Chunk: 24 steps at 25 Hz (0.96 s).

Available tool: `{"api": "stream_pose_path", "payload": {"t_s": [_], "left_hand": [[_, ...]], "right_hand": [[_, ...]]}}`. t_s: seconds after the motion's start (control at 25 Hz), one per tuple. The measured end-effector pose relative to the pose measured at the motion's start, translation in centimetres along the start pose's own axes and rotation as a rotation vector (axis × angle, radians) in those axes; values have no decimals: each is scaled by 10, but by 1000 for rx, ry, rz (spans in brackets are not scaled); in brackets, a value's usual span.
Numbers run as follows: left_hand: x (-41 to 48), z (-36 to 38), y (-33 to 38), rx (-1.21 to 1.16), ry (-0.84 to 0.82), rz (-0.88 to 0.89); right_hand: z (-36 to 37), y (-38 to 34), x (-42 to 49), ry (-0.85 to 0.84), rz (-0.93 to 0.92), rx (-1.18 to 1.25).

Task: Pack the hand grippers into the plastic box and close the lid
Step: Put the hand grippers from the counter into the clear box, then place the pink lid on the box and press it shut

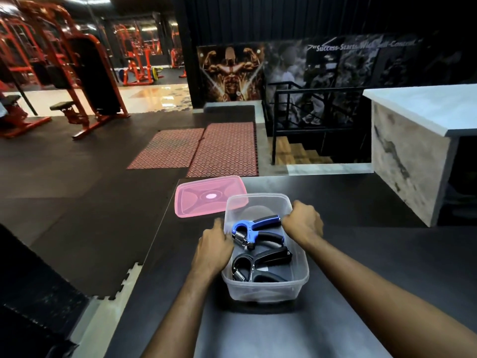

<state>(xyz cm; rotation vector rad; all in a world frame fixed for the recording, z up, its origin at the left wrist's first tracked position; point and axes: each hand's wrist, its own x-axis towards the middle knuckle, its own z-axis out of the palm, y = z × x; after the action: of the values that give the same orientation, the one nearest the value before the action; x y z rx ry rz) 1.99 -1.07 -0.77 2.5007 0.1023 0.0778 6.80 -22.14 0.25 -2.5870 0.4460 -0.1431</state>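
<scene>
A clear plastic box (260,293) stands on a dark table (348,267). Inside it lie two hand grippers: a blue and black one (254,228) toward the far end, and an all-black one (260,264) nearer to me. My left hand (213,248) rests on the box's left rim, fingers curled over the edge. My right hand (303,220) grips the right rim near the blue gripper's handle tip. The pink translucent lid (204,196) lies flat on the table behind and left of the box, with the box's far left corner overlapping it.
The table's left edge drops to black gym floor mats (77,202). Red patterned mats (206,148) lie beyond. A pale marble counter (418,140) stands at the right, a stair railing (309,117) behind, and red exercise machines (77,73) at the far left.
</scene>
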Motion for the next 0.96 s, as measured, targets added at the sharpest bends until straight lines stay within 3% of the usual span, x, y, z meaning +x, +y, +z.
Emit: {"api": "stream_pose_path", "payload": {"t_s": [0.24, 0.48, 0.72, 0.96], "left_hand": [[20, -25, -29, 30, 144, -32], [63, -76, -95, 32, 211, -94], [101, -110, -167, 26, 163, -82], [127, -115, -202, 10, 82, -50]], "right_hand": [[8, -52, 21, 148, -205, 89], [59, -140, 41, -8, -343, 137], [133, -215, 51, -266, -374, -238], [175, -227, 53, -369, -344, -577]]}}
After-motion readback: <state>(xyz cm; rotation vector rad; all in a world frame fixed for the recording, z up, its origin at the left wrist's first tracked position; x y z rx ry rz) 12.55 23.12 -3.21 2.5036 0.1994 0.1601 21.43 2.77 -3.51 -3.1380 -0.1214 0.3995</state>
